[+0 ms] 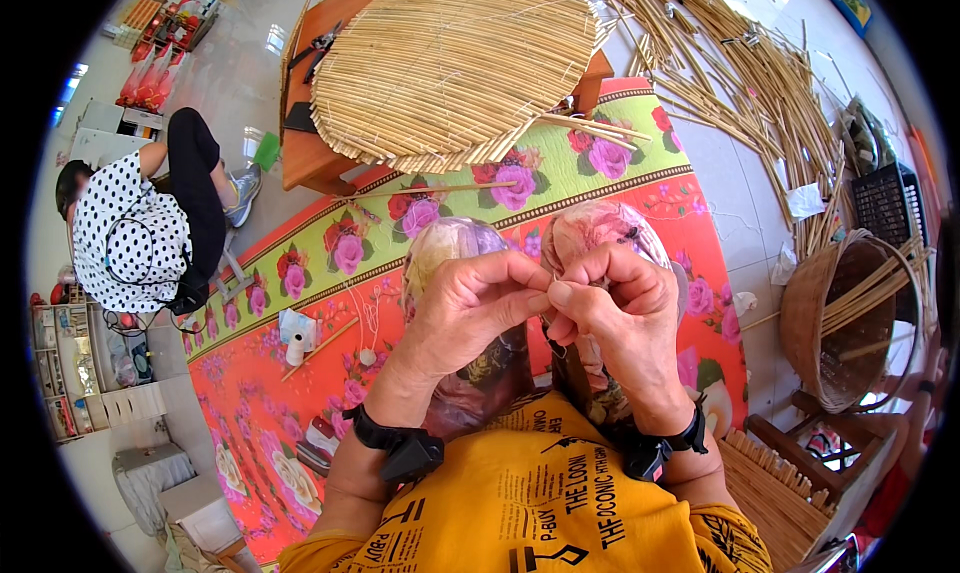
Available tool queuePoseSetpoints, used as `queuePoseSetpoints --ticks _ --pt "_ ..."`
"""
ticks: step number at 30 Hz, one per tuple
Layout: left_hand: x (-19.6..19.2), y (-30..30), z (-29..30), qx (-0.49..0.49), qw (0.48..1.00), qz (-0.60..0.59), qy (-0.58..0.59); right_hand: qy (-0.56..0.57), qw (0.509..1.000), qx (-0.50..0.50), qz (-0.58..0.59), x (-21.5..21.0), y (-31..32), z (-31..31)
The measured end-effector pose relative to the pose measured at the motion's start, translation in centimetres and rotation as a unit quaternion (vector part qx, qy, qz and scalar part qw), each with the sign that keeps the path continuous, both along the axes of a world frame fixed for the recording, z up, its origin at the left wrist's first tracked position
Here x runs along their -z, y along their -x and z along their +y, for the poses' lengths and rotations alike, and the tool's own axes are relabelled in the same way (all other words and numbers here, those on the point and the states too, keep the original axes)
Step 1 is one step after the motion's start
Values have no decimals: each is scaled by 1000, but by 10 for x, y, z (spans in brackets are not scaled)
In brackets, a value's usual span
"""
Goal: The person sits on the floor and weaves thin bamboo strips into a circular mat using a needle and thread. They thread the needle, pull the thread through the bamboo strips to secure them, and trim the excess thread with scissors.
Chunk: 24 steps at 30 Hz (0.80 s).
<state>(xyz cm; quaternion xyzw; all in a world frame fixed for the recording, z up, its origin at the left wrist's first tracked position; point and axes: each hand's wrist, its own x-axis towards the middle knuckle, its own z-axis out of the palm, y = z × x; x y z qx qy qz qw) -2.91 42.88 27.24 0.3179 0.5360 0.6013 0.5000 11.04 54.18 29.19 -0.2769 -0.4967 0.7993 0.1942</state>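
Left hand (472, 303) and right hand (612, 298) meet fingertip to fingertip above the knees, both pinched on something too fine to make out, possibly thread, over the floral mat (300, 373); palms hidden.

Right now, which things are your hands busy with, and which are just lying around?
In hand: left hand and right hand, fingertips pinched together, probably on something thin, too small to see.

Lying about: round woven reed mat, loose reeds, white thread spool, brown basket, flowered cloth.
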Motion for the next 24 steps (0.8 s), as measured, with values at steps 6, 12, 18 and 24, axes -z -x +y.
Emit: queuePoseSetpoints --ticks 6,12,18,24 --pt "0 1 -1 6 1000 3 -10 0 1000 1 0 -2 0 -1" --pt "-4 -3 1 -23 999 -23 11 0 1000 -3 0 1 0 0" --pt "0 2 0 8 1000 -17 -10 6 1000 0 -4 0 1 0" --pt "0 3 1 4 1000 -4 -11 18 1000 0 14 1 1 1"
